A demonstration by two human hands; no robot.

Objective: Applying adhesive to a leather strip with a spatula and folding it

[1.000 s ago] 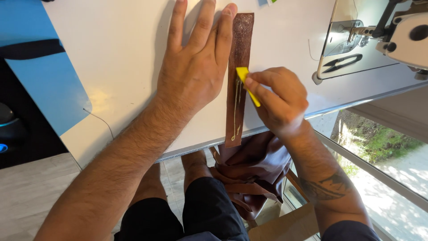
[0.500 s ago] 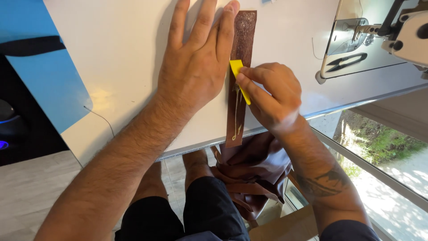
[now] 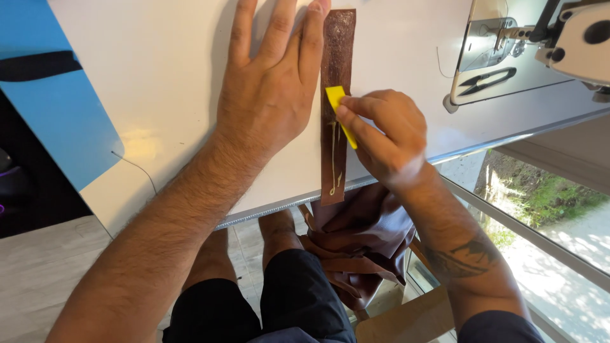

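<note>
On the white worktop (image 3: pixel 159 82), the left hand (image 3: pixel 267 95) lay flat, fingers spread, beside the long brown leather strip (image 3: pixel 335 108), while the right hand (image 3: pixel 384 136) fingers pinched a small yellow plastic scraper (image 3: pixel 337 108) against it.

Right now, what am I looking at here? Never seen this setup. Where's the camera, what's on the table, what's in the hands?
The one view comes from a camera on the person's head, looking down at their own two bare hands; no robot is involved. A long brown leather strip lies on a white table, its near end hanging over the edge. The left hand lies flat beside the strip, fingertips touching its far end. The right hand pinches a small yellow scraper against the strip, where a pale line of glue runs. A sewing machine and black thread snips sit far right. More brown leather hangs below the table.
</note>
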